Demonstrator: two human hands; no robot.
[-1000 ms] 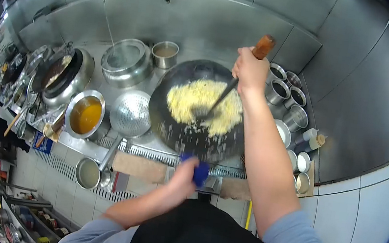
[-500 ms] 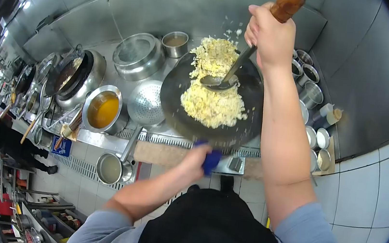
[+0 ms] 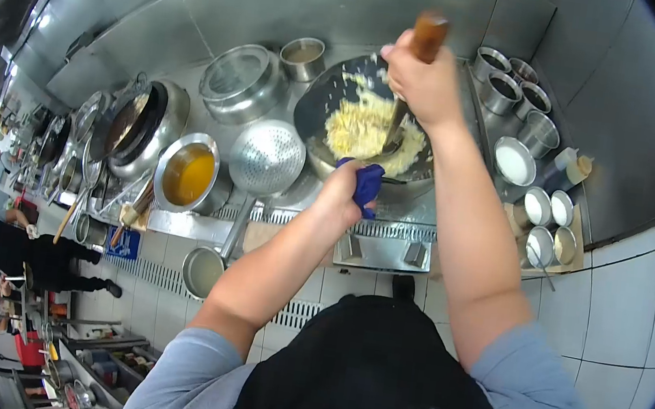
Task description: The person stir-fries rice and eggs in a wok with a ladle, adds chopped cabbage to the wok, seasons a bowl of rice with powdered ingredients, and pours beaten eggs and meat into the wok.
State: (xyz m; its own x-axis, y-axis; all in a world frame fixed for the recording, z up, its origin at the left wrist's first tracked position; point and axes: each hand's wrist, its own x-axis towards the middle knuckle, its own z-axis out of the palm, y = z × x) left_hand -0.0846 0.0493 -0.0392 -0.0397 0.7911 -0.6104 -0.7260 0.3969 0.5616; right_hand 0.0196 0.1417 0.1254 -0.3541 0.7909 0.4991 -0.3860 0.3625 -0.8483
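My right hand (image 3: 433,88) is wrapped round the wooden handle of a metal ladle (image 3: 429,39), held steeply over the wok. The ladle's lower end presses into egg fried rice (image 3: 355,129), yellow egg mixed with white rice. A dark wok (image 3: 313,105) holds the rice, which sits mostly in its middle, with some grains scattered up the far side. At the wok's near edge my left hand (image 3: 340,193) is closed on a folded blue cloth (image 3: 367,186), gripping the wok through it. The exact hold under the cloth is hidden.
Left of the wok are a perforated strainer (image 3: 268,156), a pot of orange liquid (image 3: 188,177) and a large lidded pot (image 3: 238,83). Seasoning containers (image 3: 514,160) line the right side. Farther left, a person in dark clothes (image 3: 43,255) stands near more pans.
The wok has tilted and levelled out, and the rice has gathered into one mass. My left hand with the cloth has risen in view; my right hand and the ladle have shifted down-left.
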